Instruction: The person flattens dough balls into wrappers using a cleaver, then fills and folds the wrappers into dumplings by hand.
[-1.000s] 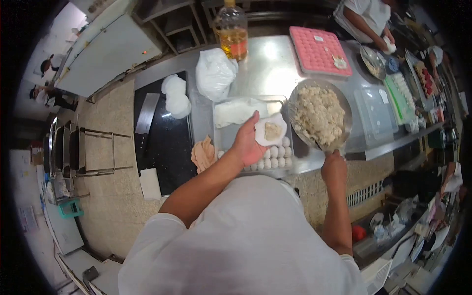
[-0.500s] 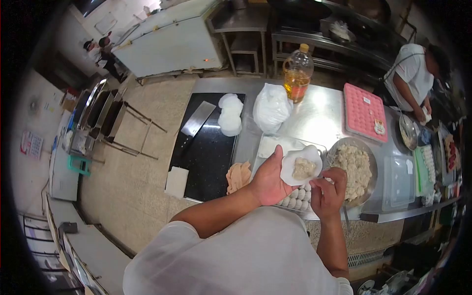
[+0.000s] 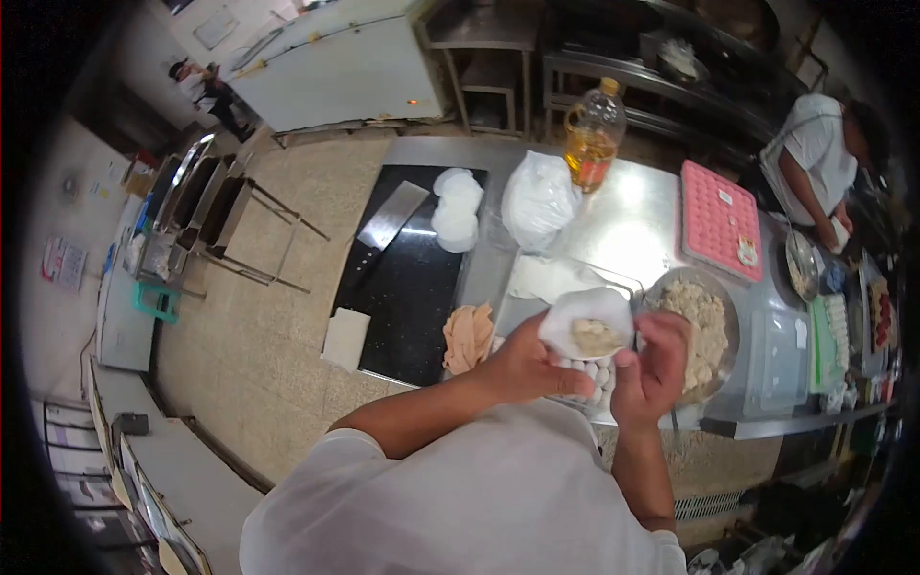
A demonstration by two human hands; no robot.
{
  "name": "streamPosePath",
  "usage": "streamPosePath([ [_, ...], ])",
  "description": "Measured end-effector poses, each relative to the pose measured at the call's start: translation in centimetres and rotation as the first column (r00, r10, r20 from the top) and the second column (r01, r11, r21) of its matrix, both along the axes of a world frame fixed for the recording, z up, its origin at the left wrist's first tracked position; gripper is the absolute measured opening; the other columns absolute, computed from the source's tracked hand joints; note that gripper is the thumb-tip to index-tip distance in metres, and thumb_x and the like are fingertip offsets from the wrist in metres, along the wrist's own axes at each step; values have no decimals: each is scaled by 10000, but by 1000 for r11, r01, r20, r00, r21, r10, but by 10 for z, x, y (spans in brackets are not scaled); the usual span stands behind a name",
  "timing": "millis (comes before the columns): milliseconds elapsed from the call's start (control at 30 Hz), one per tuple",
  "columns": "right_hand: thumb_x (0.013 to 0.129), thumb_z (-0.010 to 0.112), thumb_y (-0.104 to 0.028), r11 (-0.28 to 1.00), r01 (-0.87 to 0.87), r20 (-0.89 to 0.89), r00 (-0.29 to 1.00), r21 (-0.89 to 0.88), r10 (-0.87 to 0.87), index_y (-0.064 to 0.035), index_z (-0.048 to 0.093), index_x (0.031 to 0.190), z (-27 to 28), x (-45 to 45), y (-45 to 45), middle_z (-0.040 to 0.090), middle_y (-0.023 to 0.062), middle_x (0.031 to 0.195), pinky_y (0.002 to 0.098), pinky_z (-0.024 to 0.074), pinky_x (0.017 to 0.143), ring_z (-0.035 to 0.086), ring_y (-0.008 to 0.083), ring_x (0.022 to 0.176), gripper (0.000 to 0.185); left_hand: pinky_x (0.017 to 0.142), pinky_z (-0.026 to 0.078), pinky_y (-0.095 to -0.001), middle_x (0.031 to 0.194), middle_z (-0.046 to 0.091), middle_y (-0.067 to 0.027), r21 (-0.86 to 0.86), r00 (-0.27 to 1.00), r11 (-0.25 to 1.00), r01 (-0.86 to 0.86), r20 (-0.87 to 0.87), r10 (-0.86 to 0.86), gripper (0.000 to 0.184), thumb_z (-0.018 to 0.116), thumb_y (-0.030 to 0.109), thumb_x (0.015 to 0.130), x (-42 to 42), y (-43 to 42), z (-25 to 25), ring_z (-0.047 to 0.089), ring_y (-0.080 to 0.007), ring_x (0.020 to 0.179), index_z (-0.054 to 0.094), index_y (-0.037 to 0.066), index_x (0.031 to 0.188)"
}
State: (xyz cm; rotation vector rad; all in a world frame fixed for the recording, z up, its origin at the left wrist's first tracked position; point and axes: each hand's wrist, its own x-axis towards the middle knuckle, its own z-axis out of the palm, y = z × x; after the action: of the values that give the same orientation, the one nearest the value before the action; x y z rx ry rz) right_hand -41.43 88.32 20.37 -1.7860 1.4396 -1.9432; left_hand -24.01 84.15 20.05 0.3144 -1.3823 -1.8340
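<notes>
My left hand (image 3: 527,364) cradles a round white dumpling wrapper (image 3: 565,314), with a pale lump of filling (image 3: 596,335) in it. On the wrapper's right edge are the thumb and fingertips of my right hand (image 3: 655,369), slightly blurred. Below the wrapper, a tray holds several rows of finished dumplings (image 3: 596,374), partly hidden by my hands. To the right of my right hand stands a metal bowl (image 3: 730,350) of pale chunky filling (image 3: 704,321); a thin metal handle (image 3: 675,422) shows below its rim.
A black board (image 3: 407,316) carries a cleaver (image 3: 395,216) and stacked wrappers (image 3: 456,211). Behind are a white plastic bag (image 3: 539,201), an oil bottle (image 3: 592,144) and a pink tray (image 3: 721,218). A tan cloth (image 3: 468,337) lies left of my hands. Another person (image 3: 815,158) works at right.
The wrapper has tilted up, and my left thumb has moved from its upper side to below it. My right hand has opened from a pinch and come to the wrapper's edge.
</notes>
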Motion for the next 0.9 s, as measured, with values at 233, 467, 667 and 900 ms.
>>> streamPosePath([
  [233,723,875,-123,904,-424,285,874,50,394,-19,643,992,12,6,11,623,125,943,325,491,760,612,242,858,369,882,549,-325,1149,694,-89,-327,958,925,-193,139,249,743,946,160,676,13,-2,11,673,-175,1032,562,4,1292],
  [467,728,840,-62,948,-308,-197,937,-84,288,-6,660,938,24,-6,10,650,127,820,322,510,568,647,242,670,282,870,552,-326,1113,687,-121,-436,966,878,-197,65,249,644,960,173,646,7,-5,19,687,-205,1004,624,-15,1161],
  [667,723,821,-36,968,-250,-119,960,27,252,-35,701,953,39,-7,23,660,100,823,321,518,578,658,250,689,260,874,552,-325,1116,684,-127,-497,989,861,-113,28,146,664,954,251,663,7,-10,11,689,-214,1002,620,-11,1174],
  [900,733,809,-38,937,-346,-148,925,48,349,-57,707,969,38,-15,16,668,79,837,306,515,572,657,217,679,258,871,529,-343,1131,668,-119,-418,950,864,-282,2,312,622,937,267,690,-4,-4,18,666,-232,1011,631,12,1168],
])
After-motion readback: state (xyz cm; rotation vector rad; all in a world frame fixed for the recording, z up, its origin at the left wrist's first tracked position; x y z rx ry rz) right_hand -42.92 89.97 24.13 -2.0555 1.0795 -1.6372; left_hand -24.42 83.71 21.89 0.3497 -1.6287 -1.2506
